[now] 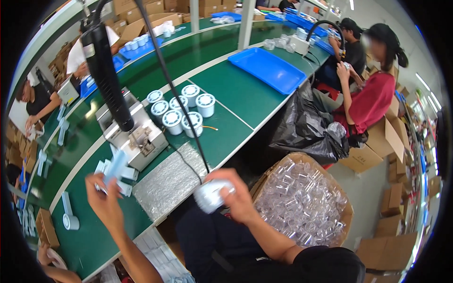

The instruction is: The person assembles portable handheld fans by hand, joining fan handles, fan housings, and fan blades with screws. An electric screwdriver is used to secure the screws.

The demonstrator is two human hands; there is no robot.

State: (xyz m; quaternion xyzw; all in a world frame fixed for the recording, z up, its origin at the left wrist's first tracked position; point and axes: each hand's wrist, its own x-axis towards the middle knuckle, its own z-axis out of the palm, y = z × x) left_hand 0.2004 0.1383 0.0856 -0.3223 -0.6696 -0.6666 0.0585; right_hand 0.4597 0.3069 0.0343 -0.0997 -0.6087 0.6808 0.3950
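My left hand is closed around a flat, light blue plastic piece, blurred by motion, over the table's near edge. More pale blue plastic pieces lie just beyond it. In my right hand is a pale, round cylindrical housing, also blurred, held above my lap. A silvery padded mat lies on the green table between the hands. Behind it stands a metal screw feeder, with a black electric screwdriver hanging over it. Several pale blue round housings stand to its right.
A blue tray sits farther along the table. A carton of clear plastic cups stands at my right, near a black plastic bag. A curved green conveyor runs behind. Co-workers sit around it.
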